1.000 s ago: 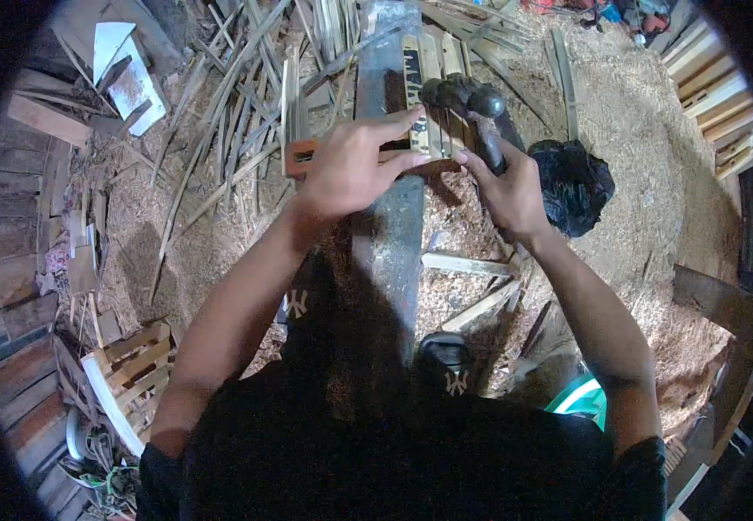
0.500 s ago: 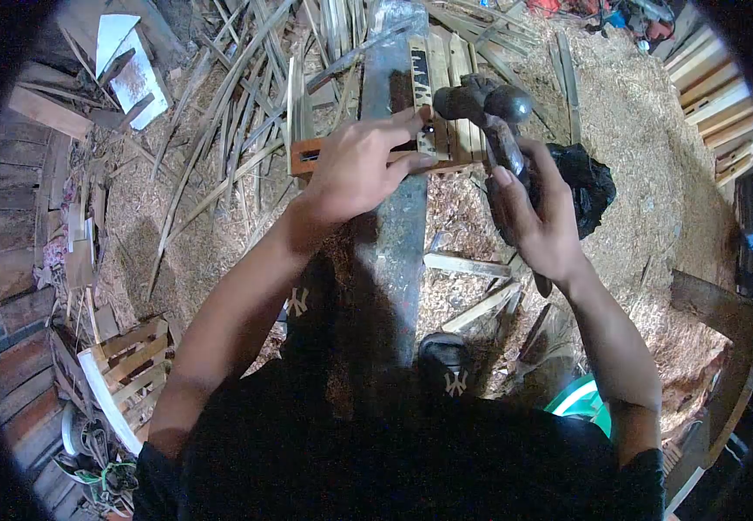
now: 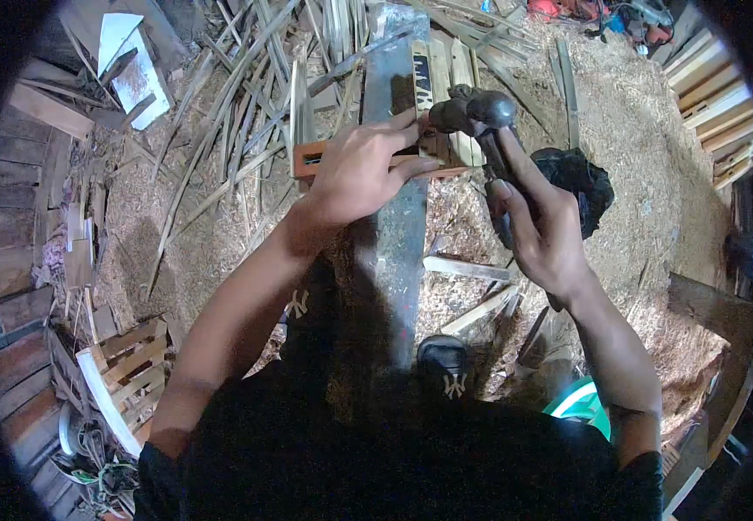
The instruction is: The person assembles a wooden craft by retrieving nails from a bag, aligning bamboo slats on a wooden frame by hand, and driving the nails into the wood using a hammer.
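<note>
Sawdust (image 3: 641, 230) and shavings cover the workshop floor, and a narrow grey bench (image 3: 401, 230) runs from 12 o'clock towards 6 o'clock, past the person's knees. Across it, near 12 o'clock, sits a small slatted wooden piece (image 3: 463, 149): pale slats with their long axis from 12 to 6, and a reddish-brown bar (image 3: 307, 158) crossing their near end from 9 to 3.

From the left hand (image 3: 355, 169), the slats lie towards 2 o'clock; from the right hand (image 3: 546, 230), towards 10 to 11. So the left is nearer: it lies over the bar, forefinger and thumb parted and resting at the slats, though how firmly it presses I cannot tell. The right is wrapped around a hammer (image 3: 485, 113), whose dark head hangs over the slats at the left fingertips' 3 o'clock side; whether metal meets wood is unclear. The hands are apart, with the slats' near end between them.

Beyond the right hand, at 2 o'clock, a black plastic bag (image 3: 594, 187) rests on the floor. Loose wooden strips (image 3: 220, 130) sprawl at 11, a white board (image 3: 138, 82) leans at 10, and a green basin (image 3: 598, 418) peeks out at 5.
</note>
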A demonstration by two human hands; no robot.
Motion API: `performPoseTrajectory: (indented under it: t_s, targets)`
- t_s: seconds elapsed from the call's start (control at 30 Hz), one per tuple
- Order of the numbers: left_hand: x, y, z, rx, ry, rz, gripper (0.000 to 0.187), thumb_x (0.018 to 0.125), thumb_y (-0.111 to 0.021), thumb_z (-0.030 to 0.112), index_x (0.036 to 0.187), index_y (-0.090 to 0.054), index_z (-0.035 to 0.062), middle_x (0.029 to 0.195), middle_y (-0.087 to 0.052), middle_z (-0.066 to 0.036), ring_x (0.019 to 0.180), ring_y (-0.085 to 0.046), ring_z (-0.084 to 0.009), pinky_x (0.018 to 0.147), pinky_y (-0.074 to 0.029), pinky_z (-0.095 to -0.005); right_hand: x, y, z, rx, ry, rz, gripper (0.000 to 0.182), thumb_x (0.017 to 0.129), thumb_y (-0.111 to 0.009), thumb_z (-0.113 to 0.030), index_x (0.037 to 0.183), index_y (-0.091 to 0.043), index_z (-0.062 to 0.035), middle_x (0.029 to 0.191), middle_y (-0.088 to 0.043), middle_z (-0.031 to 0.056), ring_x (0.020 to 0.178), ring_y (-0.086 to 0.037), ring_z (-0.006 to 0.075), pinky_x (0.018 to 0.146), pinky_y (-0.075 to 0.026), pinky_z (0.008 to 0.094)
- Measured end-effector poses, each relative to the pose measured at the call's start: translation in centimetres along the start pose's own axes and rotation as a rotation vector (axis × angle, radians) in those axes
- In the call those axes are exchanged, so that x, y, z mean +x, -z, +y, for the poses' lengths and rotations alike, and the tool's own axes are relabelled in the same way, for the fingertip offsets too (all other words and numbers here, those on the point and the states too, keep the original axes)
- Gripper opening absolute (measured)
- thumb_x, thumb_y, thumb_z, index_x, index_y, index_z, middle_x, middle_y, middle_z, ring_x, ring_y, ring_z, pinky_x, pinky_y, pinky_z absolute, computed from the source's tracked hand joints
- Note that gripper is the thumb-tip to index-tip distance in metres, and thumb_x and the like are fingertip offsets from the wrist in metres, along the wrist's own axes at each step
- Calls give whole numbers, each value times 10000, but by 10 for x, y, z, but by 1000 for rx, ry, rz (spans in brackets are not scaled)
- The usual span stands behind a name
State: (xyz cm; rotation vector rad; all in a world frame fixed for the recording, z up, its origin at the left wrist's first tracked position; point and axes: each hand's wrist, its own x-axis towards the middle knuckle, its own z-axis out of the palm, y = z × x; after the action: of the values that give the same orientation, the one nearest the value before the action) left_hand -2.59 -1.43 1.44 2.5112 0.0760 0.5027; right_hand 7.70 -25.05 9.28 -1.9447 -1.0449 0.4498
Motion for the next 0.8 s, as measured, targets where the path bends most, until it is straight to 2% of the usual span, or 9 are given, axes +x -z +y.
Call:
performPoseTrajectory:
  t_s: [0.13,0.23,0.3,0.4,0.5,0.63,0.7,0.73,0.8]
  targets:
    - [-1,1,-1,19,-27,1,414,918,-786,327,1142,-752,-21,1325,-709,-189,1050,-737,-407,902,-593,-490,-2,-1,0,-72,111,16,582,1014,-625,9,1574,-494,-82,1234,-711,310,1068,-756,401,874,-587,422]
    - [1,7,4,31,34,-42,352,900,-791,266,1085,-761,-32,1277,-726,-203,1001,-746,-413,881,-597,-495,1,2,-8,-153,37,-90,578,1003,-634,24,1561,-505,-57,1214,-712,319,1071,-755,404,885,-584,424]
    - [2,10,7,-47,164,-167,308,906,-731,187,1185,-753,59,1379,-664,-226,1163,-678,-443,1026,-534,-504,2,2,-6,-157,146,-17,580,992,-640,38,1552,-513,-45,1205,-714,320,1038,-760,401,871,-587,426]
    - [5,13,12,-69,359,-292,318,889,-719,174,1186,-754,64,1383,-658,-236,1135,-681,-461,1021,-540,-509,-1,3,-8,-178,305,75,586,966,-657,66,1531,-536,-31,1194,-711,332,967,-769,384,825,-595,426]
    - [3,14,10,-36,260,-219,333,873,-722,173,1181,-752,50,1304,-694,-247,1101,-687,-472,1005,-539,-520,-6,-7,1,-178,405,160,578,959,-659,73,1517,-553,-30,1157,-714,336,930,-769,372,800,-599,424]
    - [1,8,9,-113,174,-87,338,866,-731,170,1177,-752,40,1259,-712,-247,1089,-688,-474,992,-537,-525,-8,-6,-5,-149,180,11,573,962,-661,67,1516,-555,-35,1167,-712,324,956,-761,399,827,-590,433]
    - [-2,10,10,-47,175,-103,332,865,-730,149,1176,-753,33,1282,-701,-254,1107,-685,-471,999,-539,-522,-10,0,-11,-107,106,12,533,1025,-587,37,1551,-500,7,1304,-714,270,897,-738,233,817,-576,331]
    - [-1,12,12,-48,181,-102,332,865,-730,149,1176,-753,33,1282,-701,-254,1107,-685,-471,999,-539,-522,-8,1,-8,-167,257,79,535,1028,-577,43,1555,-496,5,1311,-710,273,963,-749,232,819,-576,327]
    - [3,19,19,-27,314,-244,331,867,-734,159,1169,-758,25,1350,-666,-262,1138,-685,-456,1018,-541,-513,-7,-5,0,-148,412,208,585,960,-662,71,1523,-549,-43,1223,-692,333,989,-756,419,837,-588,427]
